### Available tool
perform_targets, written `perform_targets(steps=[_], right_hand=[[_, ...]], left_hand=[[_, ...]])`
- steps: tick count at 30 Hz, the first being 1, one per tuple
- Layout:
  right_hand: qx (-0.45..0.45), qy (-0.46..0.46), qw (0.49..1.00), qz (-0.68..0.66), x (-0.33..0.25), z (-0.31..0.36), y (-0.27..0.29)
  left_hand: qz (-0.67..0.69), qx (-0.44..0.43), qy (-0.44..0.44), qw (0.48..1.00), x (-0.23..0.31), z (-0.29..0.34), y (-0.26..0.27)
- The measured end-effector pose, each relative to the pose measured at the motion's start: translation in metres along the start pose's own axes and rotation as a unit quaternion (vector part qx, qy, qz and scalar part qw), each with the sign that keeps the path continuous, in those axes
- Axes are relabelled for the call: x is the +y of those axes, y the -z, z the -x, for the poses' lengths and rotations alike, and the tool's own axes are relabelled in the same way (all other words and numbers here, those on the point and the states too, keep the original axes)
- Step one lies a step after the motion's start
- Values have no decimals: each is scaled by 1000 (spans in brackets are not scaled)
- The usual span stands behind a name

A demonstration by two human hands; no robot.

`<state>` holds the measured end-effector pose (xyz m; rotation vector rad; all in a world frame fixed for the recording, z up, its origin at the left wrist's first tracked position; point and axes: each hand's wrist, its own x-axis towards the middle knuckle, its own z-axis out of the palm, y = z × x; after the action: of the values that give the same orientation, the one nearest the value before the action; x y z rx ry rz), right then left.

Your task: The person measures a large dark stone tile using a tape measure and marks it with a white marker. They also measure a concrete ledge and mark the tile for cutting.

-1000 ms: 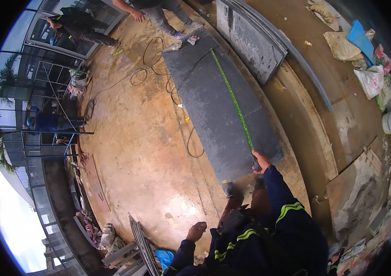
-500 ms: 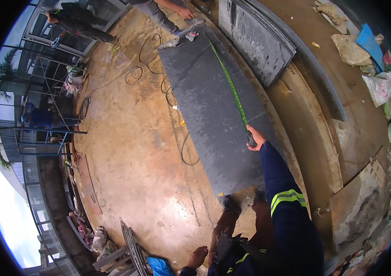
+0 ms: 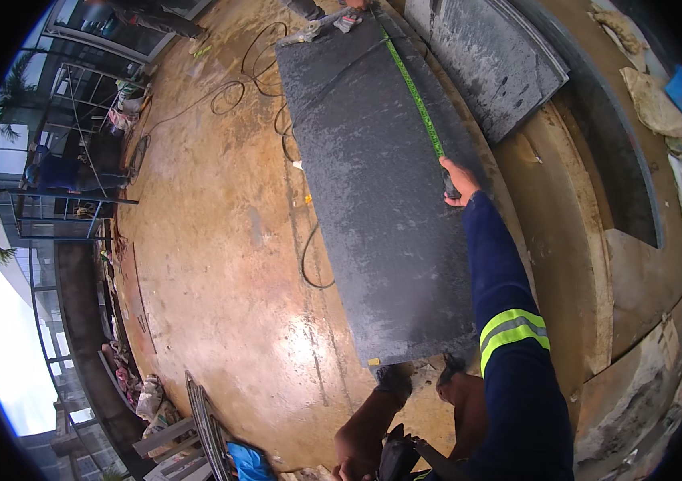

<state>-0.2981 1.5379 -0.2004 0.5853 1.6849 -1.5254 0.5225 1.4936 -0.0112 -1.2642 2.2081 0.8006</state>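
My right hand (image 3: 461,179) is closed round the dark case of a tape measure (image 3: 450,189), above the right side of a large dark grey stone slab (image 3: 381,192). From the case a bright green tape blade (image 3: 413,88) runs out along the slab to its far end. There, a co-worker's hand (image 3: 355,3) shows at the upper edge, close to the blade's end. Low in the picture, my left hand (image 3: 346,468) is beside my bent left leg; its fingers are too dark and cut off to read.
More grey slabs (image 3: 489,64) lean at the right along a concrete ledge (image 3: 589,232). A black cable (image 3: 229,98) loops over the wet floor at the left. Wood strips (image 3: 205,417) and a blue bag (image 3: 249,462) lie lower left; sacks (image 3: 652,100) lie far right.
My right hand has moved farther along the slab with the tape measure, and the exposed blade looks shorter. My left hand has sunk toward the lower edge. The view has shifted.
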Motion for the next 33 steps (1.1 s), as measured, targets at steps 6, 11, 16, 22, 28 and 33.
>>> perform_targets(steps=[6, 11, 16, 22, 28, 33], right_hand=[[18, 20, 1000, -14, 8, -16, 0], [30, 2, 999, 17, 43, 6, 25], [53, -20, 996, 64, 143, 98, 99], [112, -60, 988, 85, 326, 257, 202], [133, -106, 977, 130, 438, 335, 249], [142, -69, 981, 117, 467, 341, 254]], left_hand=[[-33, 9, -4, 999, 4, -8, 2], [-65, 1, -22, 998, -1, 2, 15], [-67, -95, -76, 990, -32, 16, 39], [-59, -203, -176, 961, -72, 12, 36], [-56, -322, -124, 937, -30, -5, 63], [-102, -372, -171, 906, 12, -15, 63]])
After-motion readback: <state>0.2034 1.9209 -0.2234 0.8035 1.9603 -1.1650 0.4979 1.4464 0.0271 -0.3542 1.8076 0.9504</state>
